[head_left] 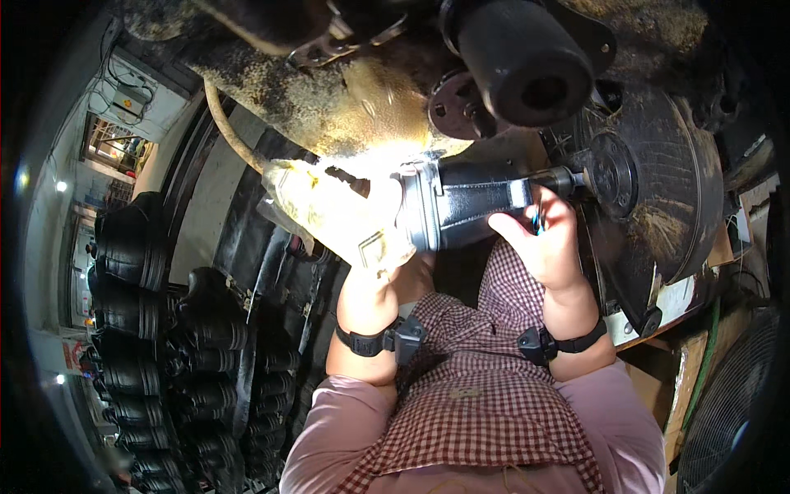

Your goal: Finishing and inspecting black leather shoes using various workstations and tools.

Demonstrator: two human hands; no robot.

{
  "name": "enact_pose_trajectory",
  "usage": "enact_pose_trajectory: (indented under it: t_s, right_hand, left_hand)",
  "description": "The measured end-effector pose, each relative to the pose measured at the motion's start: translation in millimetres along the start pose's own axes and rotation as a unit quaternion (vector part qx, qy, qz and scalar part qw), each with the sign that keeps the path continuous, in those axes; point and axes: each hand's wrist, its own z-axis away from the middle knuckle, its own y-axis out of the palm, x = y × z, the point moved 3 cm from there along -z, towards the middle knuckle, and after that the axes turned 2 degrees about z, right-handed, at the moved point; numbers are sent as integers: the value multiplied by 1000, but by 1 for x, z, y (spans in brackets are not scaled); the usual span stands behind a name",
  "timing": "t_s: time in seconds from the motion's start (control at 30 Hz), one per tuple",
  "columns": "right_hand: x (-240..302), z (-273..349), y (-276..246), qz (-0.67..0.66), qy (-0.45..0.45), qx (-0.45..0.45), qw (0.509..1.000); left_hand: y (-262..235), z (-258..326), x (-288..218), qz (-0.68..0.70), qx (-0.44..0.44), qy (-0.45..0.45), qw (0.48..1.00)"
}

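Note:
A glossy black leather boot lies sideways between my two hands, with a ridged band near its left end. My left hand, in a pale cloth glove, grips that left end; strong glare washes out its fingertips. At the other end my bare right hand is closed round the boot, its thumb along the near side. A small blue thing shows by its fingers. Just past the right hand, a metal shaft runs to a dark round disc.
A dark cylindrical machine part hangs over the boot, beside a dusty, crusted housing. To the right stands a large dark drum. Several black boots stack on racks at left. A fan sits at lower right.

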Motion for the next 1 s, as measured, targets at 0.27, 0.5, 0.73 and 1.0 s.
enact_pose_trajectory:
  t_s: [0.27, 0.5, 0.73, 1.0]
  right_hand:
    - [0, 1, -8, 89, -54, -17, 994]
    - [-3, 8, -17, 147, -73, -30, 986]
    - [-5, 7, -14, 63, -34, -25, 997]
    - [-48, 10, -28, 312, -146, -109, 932]
  left_hand:
    - [-9, 9, 17, -46, -84, -117, 989]
    - [20, 20, 8, -210, 37, -7, 977]
    - [41, 67, -15, -376, 155, 76, 911]
    - [42, 44, 1, -218, 21, 136, 966]
